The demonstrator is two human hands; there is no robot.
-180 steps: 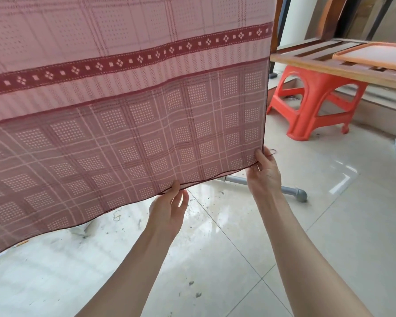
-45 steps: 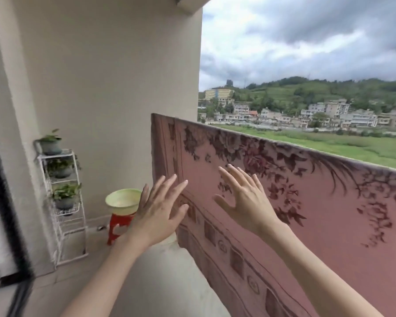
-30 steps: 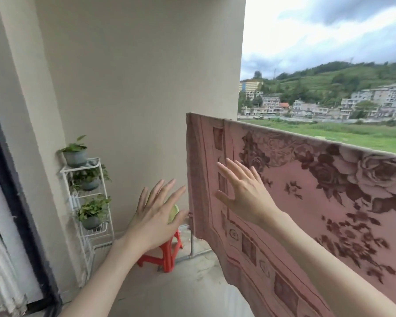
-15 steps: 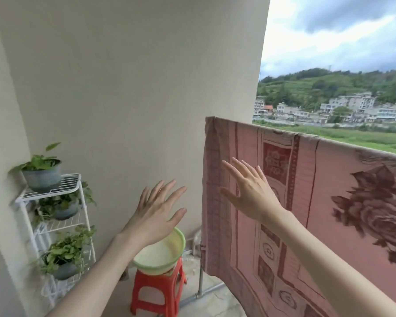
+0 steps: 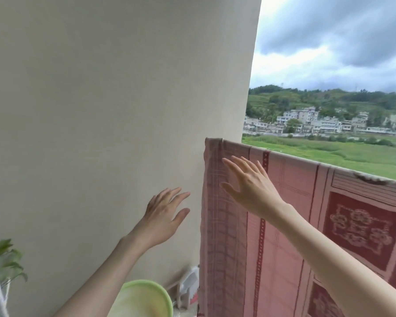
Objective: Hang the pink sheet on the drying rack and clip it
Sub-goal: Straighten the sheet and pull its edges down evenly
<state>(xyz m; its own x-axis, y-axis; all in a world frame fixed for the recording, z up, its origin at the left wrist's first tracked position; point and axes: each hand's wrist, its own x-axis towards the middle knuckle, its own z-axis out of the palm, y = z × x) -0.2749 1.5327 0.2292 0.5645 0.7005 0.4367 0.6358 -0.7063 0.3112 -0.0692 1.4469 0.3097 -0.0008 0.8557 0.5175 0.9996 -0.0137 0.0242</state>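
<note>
The pink sheet, patterned with dark red squares and bands, hangs draped over a rail that it hides, its left edge near the wall. My right hand is raised with straight spread fingers in front of the sheet's upper left corner; contact cannot be judged. My left hand is also raised, fingers straight, left of the sheet's edge, in front of the wall and holding nothing. No clips are in sight.
A beige wall fills the left. Below, a pale green basin sits near the sheet's lower edge, a white object beside it. A potted plant on a white wire shelf is at the lower left. Fields and buildings lie beyond.
Six seconds ago both hands gripped the sheet's bottom edge; they have since let go and risen open. Over the last second my view has moved left along the sheet to its left end.
</note>
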